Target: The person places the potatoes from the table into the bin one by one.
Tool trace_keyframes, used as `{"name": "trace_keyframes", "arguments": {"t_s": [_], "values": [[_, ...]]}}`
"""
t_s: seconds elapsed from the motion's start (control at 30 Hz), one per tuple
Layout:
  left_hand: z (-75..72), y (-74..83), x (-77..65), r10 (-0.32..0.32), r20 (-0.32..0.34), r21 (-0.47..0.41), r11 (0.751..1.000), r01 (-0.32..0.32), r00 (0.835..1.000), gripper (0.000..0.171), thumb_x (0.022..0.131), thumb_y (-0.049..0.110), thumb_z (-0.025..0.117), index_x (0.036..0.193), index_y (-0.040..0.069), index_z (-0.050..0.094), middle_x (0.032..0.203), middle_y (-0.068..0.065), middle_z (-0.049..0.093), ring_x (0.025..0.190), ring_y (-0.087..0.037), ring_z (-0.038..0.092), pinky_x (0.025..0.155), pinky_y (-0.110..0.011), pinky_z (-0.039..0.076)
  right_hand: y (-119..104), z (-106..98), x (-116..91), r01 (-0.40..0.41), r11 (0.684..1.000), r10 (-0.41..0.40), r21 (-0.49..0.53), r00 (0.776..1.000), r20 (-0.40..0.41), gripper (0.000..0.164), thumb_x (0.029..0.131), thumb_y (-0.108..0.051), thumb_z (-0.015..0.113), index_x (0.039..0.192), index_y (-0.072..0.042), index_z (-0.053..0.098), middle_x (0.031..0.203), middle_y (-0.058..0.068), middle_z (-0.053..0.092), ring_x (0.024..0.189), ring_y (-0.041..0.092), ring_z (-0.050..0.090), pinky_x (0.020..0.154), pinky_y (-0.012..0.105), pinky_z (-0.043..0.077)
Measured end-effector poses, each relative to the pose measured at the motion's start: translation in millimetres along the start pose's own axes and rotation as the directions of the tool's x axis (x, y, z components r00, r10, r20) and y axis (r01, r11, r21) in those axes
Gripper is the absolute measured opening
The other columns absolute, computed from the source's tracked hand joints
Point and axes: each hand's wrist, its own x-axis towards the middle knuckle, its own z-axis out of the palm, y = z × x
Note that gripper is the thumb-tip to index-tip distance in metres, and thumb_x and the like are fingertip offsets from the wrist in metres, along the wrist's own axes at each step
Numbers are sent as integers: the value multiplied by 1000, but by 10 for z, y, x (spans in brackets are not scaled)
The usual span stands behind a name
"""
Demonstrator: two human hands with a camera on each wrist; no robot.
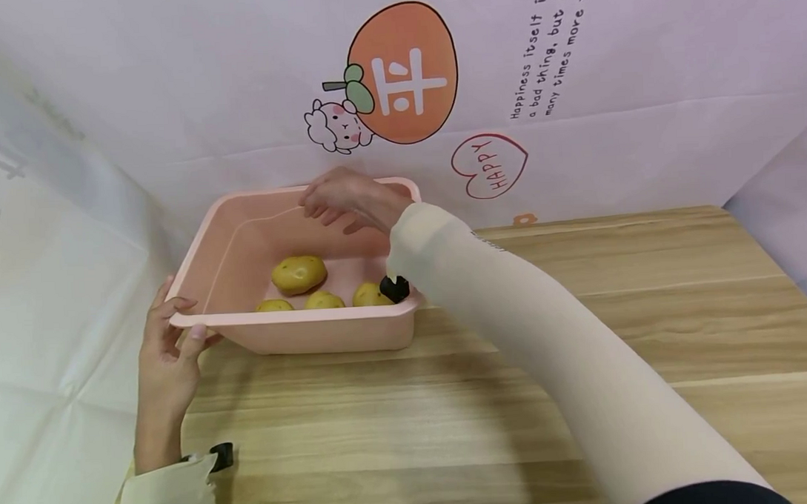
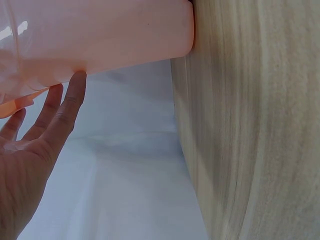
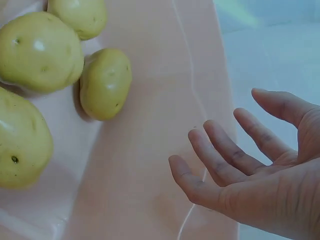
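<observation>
A pink plastic basin stands on the wooden table in the head view. At its near left corner my left hand grips the rim, with a finger over the edge and the thumb by the front wall. The left wrist view has fingertips of that hand against the basin's outer wall. Over the far side of the basin hovers my right hand, fingers loosely spread and holding nothing. Several yellow potatoes lie on the basin floor; one potato sits behind the others, and another potato is nearest the wall.
Wood-grain table extends to the right and in front of the basin. Behind it hangs a white printed cloth with an orange fruit drawing. More white cloth borders the left side.
</observation>
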Motion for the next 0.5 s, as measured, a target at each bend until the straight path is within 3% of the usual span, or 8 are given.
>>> {"name": "trace_keyframes", "arguments": {"t_s": [0.27,0.5], "values": [[-5,-9,-1,5,1,-5,1000,-5,1000,38,103,0,61,136,-10,45,173,1,22,141,-34,43,81,-15,63,-94,-10,-101,62,997,-63,47,998,30,30,100,-22,68,130,-19,71,128,0,70,116,20,65,101,44,58],[3,10,-15,3,-5,-15,1000,-3,1000,38,103,-1,61,136,-10,46,173,1,23,139,-33,44,81,-15,64,-150,-80,-299,114,993,-116,25,990,76,30,102,-20,63,132,-20,69,136,0,67,129,23,61,102,43,58]]}}
